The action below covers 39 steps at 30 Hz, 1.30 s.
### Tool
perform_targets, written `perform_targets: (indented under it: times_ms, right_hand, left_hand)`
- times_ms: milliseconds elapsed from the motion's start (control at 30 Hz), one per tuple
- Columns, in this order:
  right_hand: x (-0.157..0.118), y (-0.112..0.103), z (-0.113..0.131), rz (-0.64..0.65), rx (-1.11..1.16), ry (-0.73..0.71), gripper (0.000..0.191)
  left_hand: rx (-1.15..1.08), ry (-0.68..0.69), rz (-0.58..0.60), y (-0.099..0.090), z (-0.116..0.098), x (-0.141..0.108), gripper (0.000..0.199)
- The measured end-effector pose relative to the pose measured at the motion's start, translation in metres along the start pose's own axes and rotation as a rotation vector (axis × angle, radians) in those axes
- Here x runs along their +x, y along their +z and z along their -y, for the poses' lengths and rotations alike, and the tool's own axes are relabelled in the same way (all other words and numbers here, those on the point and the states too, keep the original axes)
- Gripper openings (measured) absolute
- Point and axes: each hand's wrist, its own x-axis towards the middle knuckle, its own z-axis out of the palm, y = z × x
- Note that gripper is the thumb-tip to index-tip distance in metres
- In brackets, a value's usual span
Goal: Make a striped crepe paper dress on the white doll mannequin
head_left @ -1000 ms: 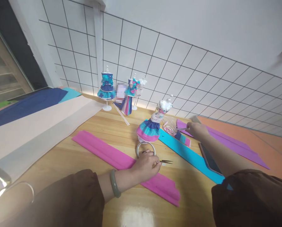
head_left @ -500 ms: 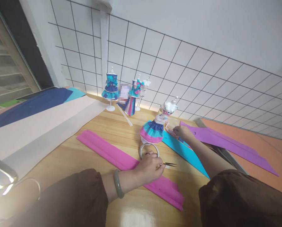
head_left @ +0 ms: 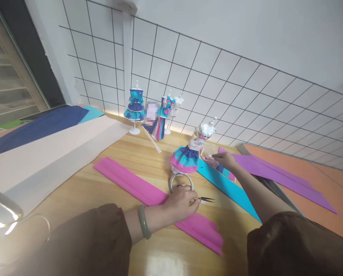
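My left hand (head_left: 183, 203), a green bangle on its wrist, is closed around small scissors (head_left: 206, 199) whose blades point right. It rests above a pink fabric strip (head_left: 125, 182), beside a white ring (head_left: 171, 183). My right hand (head_left: 225, 159) reaches to a clear container (head_left: 210, 149) behind the blue strip (head_left: 229, 188); its fingertips are pinched, and what they hold is too small to make out. Left of it, a small white dress form (head_left: 207, 130) wears a skirt (head_left: 185, 159) in navy, turquoise and pink tiers.
Dressed forms (head_left: 135, 105) and a white form (head_left: 177, 105) stand along the grid wall. Large pale and navy fabric (head_left: 42, 126) covers the left side. A purple strip (head_left: 286, 182) lies at the right edge. A shiny metal frame (head_left: 5, 203) is at lower left.
My right hand has shifted slightly right, showing more of the multicoloured piece beside the container. The purple strip's near end has moved a little. My left hand stays with the scissors.
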Motion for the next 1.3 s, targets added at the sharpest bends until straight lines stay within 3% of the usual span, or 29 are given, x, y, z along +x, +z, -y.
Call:
perform_targets:
  times_ms: [233,600,933,1133,1300]
  right_hand:
    - [0.002,-0.011,-0.005,-0.031,0.157,0.072,0.024]
    - [0.007,0.033,0.003,0.067,0.153,0.095,0.028]
    - [0.011,0.034,-0.004,0.092,0.188,0.161,0.030]
    - [0.001,0.034,-0.004,0.042,0.317,0.180,0.030]
    - [-0.006,0.022,0.003,-0.100,0.452,0.185,0.025]
  left_hand:
    - [-0.026,-0.012,0.000,-0.001,-0.001,0.000,0.023]
    - [-0.039,-0.006,-0.004,0.000,-0.001,0.000,0.025]
    - [-0.039,0.003,-0.001,0.001,0.000,0.001,0.026]
    - [-0.049,0.022,-0.027,0.003,0.001,0.001,0.026]
    - [-0.044,0.029,-0.020,0.002,0.001,0.001,0.026]
